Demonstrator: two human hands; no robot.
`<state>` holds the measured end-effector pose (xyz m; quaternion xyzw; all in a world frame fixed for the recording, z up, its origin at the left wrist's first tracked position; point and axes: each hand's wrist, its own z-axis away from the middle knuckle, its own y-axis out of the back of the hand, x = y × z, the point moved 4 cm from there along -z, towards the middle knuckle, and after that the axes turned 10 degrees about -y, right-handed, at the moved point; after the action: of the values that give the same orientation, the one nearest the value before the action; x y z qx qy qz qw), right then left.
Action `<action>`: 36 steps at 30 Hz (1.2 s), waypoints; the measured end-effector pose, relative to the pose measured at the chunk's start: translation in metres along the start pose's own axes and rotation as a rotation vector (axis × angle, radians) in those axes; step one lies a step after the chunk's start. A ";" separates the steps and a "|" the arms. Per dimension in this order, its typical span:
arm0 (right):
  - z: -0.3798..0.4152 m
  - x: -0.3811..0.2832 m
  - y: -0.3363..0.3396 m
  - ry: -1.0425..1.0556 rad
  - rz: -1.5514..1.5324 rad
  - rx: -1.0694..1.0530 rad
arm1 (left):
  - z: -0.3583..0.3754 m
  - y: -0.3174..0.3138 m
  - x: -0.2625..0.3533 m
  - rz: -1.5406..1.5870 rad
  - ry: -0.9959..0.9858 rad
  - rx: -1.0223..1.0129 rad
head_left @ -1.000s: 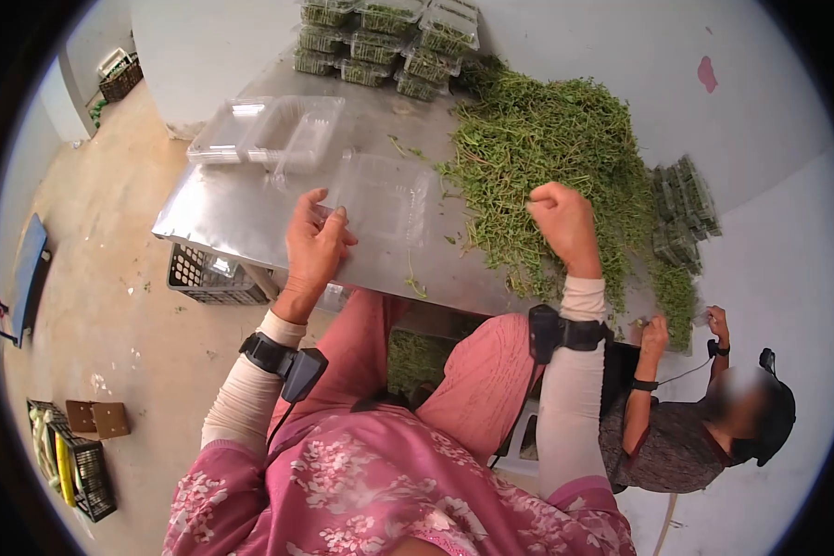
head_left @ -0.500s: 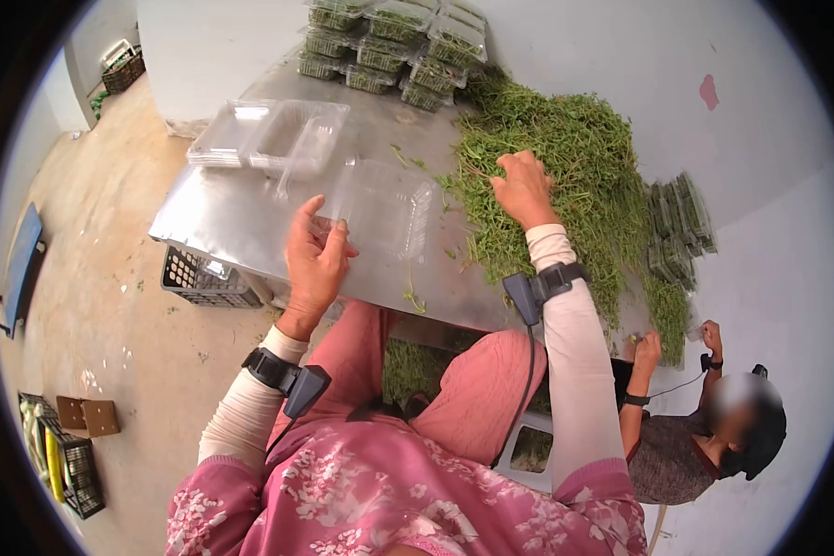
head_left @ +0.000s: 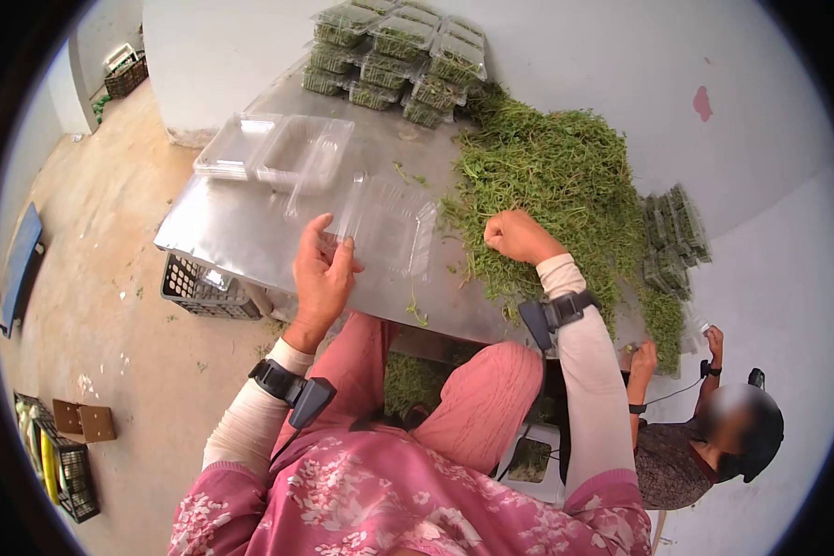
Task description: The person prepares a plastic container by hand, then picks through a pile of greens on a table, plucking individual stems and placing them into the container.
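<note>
My left hand (head_left: 324, 273) is by the near left edge of an open clear plastic clamshell box (head_left: 400, 227), palm turned inward. Its thumb and fingers are apart. The box lies on the metal table (head_left: 227, 218). My right hand (head_left: 521, 237) is over the near left part of a big heap of leafy green stems (head_left: 547, 157). Its fingers are curled in, and I cannot tell what they hold. A few loose stems (head_left: 417, 310) lie by the table's front edge. More clear clamshell boxes (head_left: 273, 148) are at the left.
Stacked boxes packed with greens (head_left: 394, 56) stand at the back, with another stack (head_left: 676, 236) beyond the heap at right. A co-worker (head_left: 686, 454) sits at the right end of the table. A black crate (head_left: 208, 283) is below the table's left side.
My right hand has curled its fingers and shifted slightly down and left on the heap. My left hand stays by the box, slightly lower in view. The view has tilted a little.
</note>
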<state>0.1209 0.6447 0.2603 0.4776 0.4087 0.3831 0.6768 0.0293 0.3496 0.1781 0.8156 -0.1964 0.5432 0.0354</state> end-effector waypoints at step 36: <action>0.000 0.019 0.068 0.023 -0.100 0.586 | 0.001 -0.003 0.004 0.061 -0.009 0.026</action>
<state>0.1189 0.6791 0.3215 0.6275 0.5326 0.2201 0.5235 0.0323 0.3508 0.1817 0.8120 -0.2143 0.5428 0.0073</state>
